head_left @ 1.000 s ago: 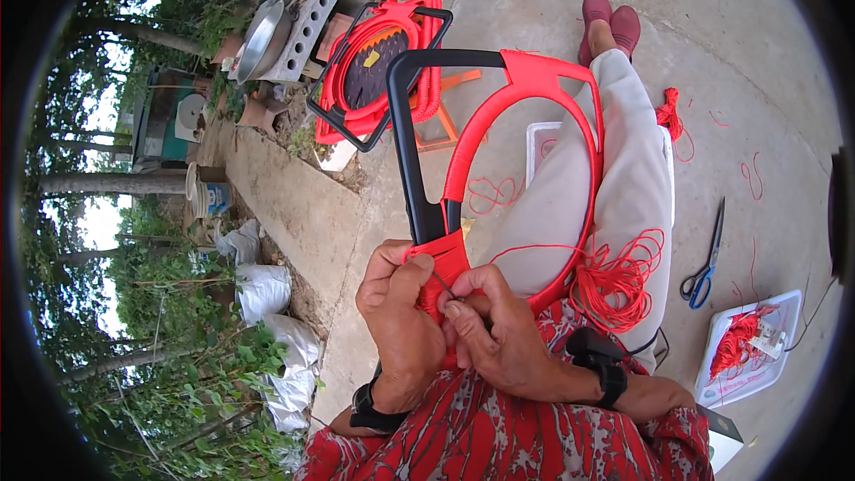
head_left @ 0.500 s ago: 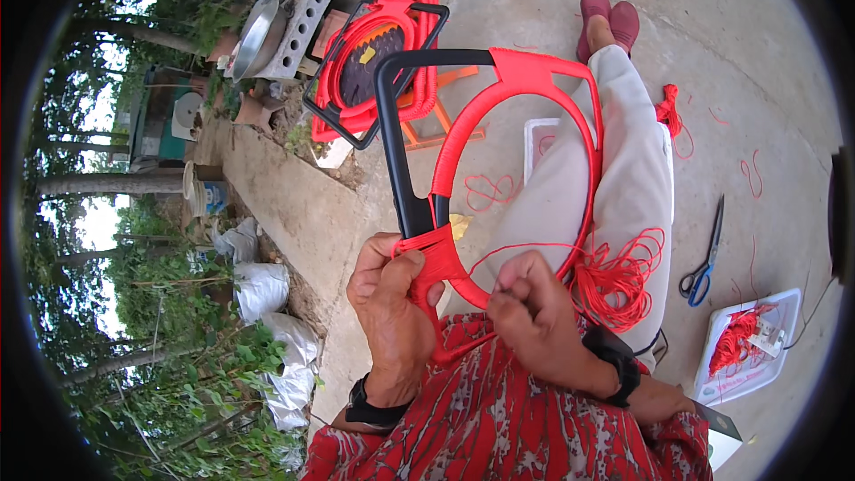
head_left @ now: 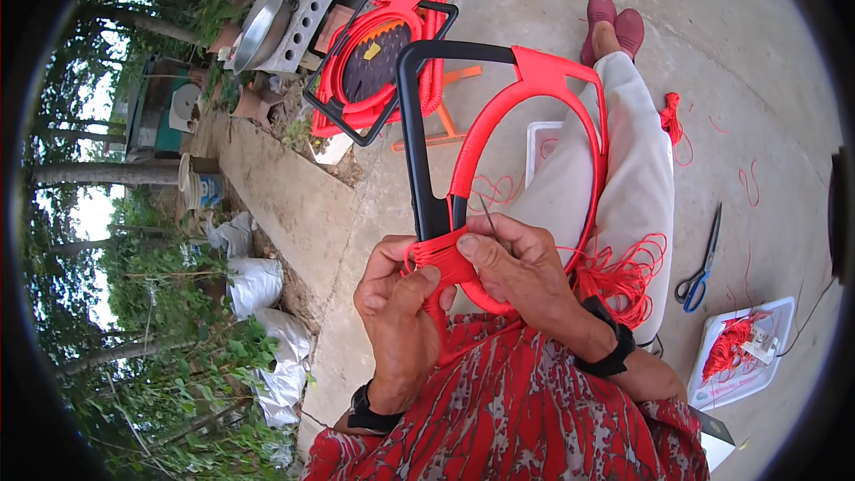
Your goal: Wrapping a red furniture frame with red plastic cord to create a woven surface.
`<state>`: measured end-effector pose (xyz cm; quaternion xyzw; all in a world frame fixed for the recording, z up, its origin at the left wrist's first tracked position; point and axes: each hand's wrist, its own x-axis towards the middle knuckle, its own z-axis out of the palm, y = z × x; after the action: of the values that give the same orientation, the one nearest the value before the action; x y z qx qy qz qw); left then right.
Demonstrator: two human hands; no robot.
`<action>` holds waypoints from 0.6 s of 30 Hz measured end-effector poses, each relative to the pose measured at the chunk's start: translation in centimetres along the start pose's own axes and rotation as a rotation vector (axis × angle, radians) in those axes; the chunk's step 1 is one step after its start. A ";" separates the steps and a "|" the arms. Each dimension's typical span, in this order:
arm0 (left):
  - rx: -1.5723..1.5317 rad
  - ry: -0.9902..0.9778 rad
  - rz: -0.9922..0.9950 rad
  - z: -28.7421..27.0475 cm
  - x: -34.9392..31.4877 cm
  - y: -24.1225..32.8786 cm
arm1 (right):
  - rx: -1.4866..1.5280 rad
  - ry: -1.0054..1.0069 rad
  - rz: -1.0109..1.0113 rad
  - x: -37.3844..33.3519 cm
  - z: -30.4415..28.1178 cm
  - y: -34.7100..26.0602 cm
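Observation:
A black frame (head_left: pixel 411 125) with an inner oval ring (head_left: pixel 485 125), much of it wound in red cord, lies tilted over my lap. My left hand (head_left: pixel 396 312) grips its near corner, thumb pressed on the red winding. Close beside it, my right hand (head_left: pixel 525 272) is closed in a pinch against the wrapped part; a thin, dark, needle-like tool (head_left: pixel 485 212) sticks up from its fingers. The fingers hide the tool's lower end. A loose bundle of red cord (head_left: pixel 619 281) rests on my thigh, right of the ring.
Blue-handled scissors (head_left: pixel 702 263) lie on the concrete to the right, near a white tray (head_left: pixel 775 321) of red cord scraps. Several finished-looking red and black frames (head_left: pixel 427 80) are stacked on an orange stand (head_left: pixel 441 141). Metal pans (head_left: pixel 260 31) and white sacks (head_left: pixel 254 285) stand left.
My right hand has moved up and left to the wrapped corner, and the needle-like tool now shows in it. The frame has shifted slightly right in view.

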<state>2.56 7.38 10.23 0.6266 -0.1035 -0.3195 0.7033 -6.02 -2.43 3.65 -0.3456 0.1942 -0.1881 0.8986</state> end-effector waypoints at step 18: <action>0.052 0.117 -0.007 0.6 0.2 0.0 | -0.042 0.018 -0.001 0.0 0.4 0.1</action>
<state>2.35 6.76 10.26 0.6625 -0.0683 -0.2819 0.6907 -5.80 -2.20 3.87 -0.3629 0.2059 -0.1874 0.8893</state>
